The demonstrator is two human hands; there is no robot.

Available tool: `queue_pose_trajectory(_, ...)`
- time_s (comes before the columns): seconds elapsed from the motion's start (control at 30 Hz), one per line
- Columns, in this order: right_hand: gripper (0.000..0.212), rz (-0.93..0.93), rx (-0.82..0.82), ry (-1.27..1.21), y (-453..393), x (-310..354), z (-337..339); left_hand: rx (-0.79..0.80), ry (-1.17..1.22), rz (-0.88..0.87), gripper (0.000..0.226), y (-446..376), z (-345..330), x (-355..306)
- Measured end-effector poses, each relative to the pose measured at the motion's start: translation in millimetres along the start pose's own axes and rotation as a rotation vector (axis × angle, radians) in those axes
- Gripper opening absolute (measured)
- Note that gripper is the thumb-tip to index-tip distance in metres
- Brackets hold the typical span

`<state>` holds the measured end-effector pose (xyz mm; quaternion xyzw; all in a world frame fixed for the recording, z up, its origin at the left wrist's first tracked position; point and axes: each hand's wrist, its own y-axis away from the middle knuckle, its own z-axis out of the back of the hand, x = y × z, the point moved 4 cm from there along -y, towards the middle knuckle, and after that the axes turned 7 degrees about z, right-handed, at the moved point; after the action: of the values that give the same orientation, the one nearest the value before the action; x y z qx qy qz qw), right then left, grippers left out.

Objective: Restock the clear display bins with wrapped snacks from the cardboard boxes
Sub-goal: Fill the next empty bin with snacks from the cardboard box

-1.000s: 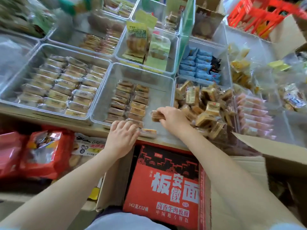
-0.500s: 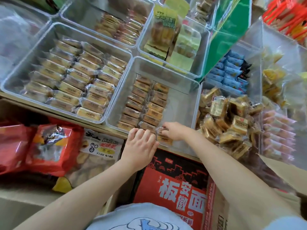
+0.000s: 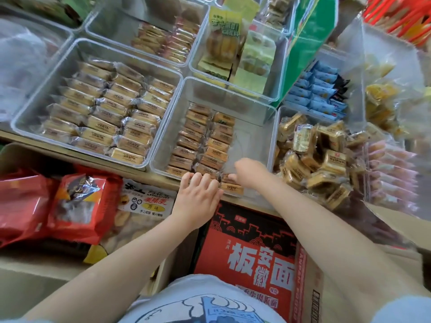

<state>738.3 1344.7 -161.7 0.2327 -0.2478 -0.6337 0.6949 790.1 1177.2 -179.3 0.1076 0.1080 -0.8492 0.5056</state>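
Hands [image 3: 197, 199] nearer bin [image 3: 251, 108] front | right fingertips hidden | snack [image 3: 232, 188] blurred

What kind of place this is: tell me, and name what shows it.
Likely a snack shop's display shelf: clear bins of wrapped snacks, bagged goods below, and a red carton of stock.

Bright even light, soft blur, warped edges

Both forearms bare, reaching forward from the near edge, converging toward centre. Left hand [image 3: 198, 197] palm down, 4 fingers extended side by side, tips flat on a surface. Right hand [image 3: 250, 170] just right of it and slightly farther, wrist bent, fingers curled down and leftward, tips near the left fingertips.
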Motion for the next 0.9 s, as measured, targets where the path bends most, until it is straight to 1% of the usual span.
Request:
queue_pose_trajectory(0.07, 0.036, 0.035, -0.125, -0.152, 40.1, -9.2, 17.6, 0.038, -0.017, -0.005, 0.039, -0.2, 0.6, 2.0)
queue_pose_trajectory(0.13, 0.029, 0.101, -0.280, -0.319, 95.9, -22.2, 32.3, 0.122, -0.032, -0.005, 0.047, -0.5, 0.9, 3.3)
queue_pose_trajectory(0.2, 0.024, 0.129, -0.455, -0.387, 161.3, -37.9, 38.4, 0.192, -0.020, -0.017, 0.055, 3.4, 4.4, -6.2)
queue_pose_trajectory(0.23, 0.022, 0.117, -0.543, -0.398, 193.8, -47.3, 36.4, 0.198, -0.005, -0.048, 0.059, 8.3, 9.1, -19.8)
queue_pose_trajectory(0.33, 0.019, 0.062, -0.783, -0.413, 281.5, -76.3, 19.3, 0.176, 0.136, -0.215, 0.059, 34.6, 31.1, -99.6)
queue_pose_trajectory(0.43, 0.020, -0.059, -0.978, -0.446, 353.3, -110.7, -14.7, 0.243, 0.322, -0.375, 0.058, 70.1, 42.1, -201.3)
queue_pose_trajectory(0.53, 0.018, -0.193, -1.095, -0.494, 406.5, -148.8, -58.9, 0.269, 0.483, -0.451, 0.059, 105.2, 41.7, -282.7)
queue_pose_trajectory(0.6, 0.018, -0.283, -1.058, -0.524, 424.3, -176.8, -93.0, 0.333, 0.582, -0.421, 0.062, 126.0, 35.8, -321.8)
queue_pose_trajectory(0.63, 0.019, -0.321, -1.003, -0.541, 425.9, -190.2, -110.8, 0.379, 0.620, -0.381, 0.062, 135.0, 31.4, -336.7)
queue_pose_trajectory(0.67, 0.019, -0.349, -0.911, -0.548, 423.0, -201.8, -127.6, 0.413, 0.654, -0.337, 0.063, 142.2, 26.4, -349.1)
queue_pose_trajectory(0.7, 0.020, -0.350, -0.789, -0.531, 416.4, -210.8, -142.3, 0.427, 0.690, -0.289, 0.064, 146.6, 22.2, -357.8)
queue_pose_trajectory(0.73, 0.020, -0.328, -0.632, -0.496, 406.2, -216.5, -157.3, 0.424, 0.725, -0.244, 0.065, 149.0, 18.4, -363.4)
queue_pose_trajectory(0.8, 0.021, -0.228, -0.314, -0.398, 381.2, -217.2, -186.3, 0.375, 0.761, -0.191, 0.065, 149.0, 12.9, -367.0)
queue_pose_trajectory(0.83, 0.022, -0.169, -0.192, -0.364, 368.4, -214.6, -201.0, 0.344, 0.757, -0.181, 0.065, 148.4, 10.0, -366.8)
queue_pose_trajectory(0.9, 0.021, -0.066, -0.019, -0.308, 344.4, -204.6, -232.0, 0.293, 0.722, -0.157, 0.064, 147.4, 6.1, -366.2)
